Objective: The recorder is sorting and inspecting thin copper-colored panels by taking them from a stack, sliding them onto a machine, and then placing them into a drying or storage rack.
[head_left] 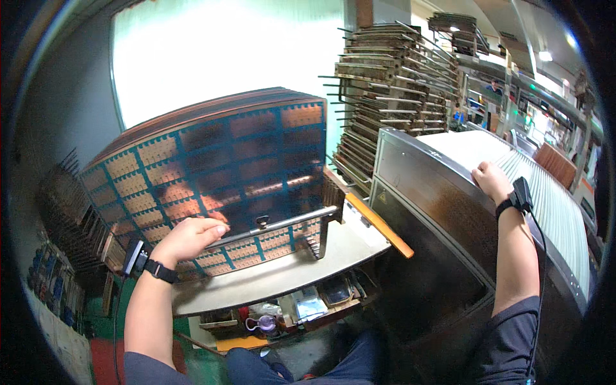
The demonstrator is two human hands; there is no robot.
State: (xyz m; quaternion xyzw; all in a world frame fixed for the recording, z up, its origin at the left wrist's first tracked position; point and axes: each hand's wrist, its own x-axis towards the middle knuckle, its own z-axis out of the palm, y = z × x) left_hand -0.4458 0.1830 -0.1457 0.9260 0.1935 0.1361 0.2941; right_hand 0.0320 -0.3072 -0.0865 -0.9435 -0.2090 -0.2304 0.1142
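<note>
- Standing at three o'clock: metal machine (439, 189), white rollers on top.
- Ten o'clock: copper-and-teal panels (228, 170), near-upright in a row.
- Seven o'clock: pale table (269, 279).
- Across the front panel: metal bar (289, 222).
- Eight o'clock, beside the bar: left hand (192, 237), grip hidden, cannot tell.
- Three o'clock, at the machine's edge: right hand (493, 181), fingers curled narrow; whether holding anything, cannot tell.

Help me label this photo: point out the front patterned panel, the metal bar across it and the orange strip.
Front patterned panel (218, 172), head view: middle of its face.
Metal bar (282, 225), head view: middle of its length.
Orange strip (380, 226), head view: middle of its upper face.
</note>
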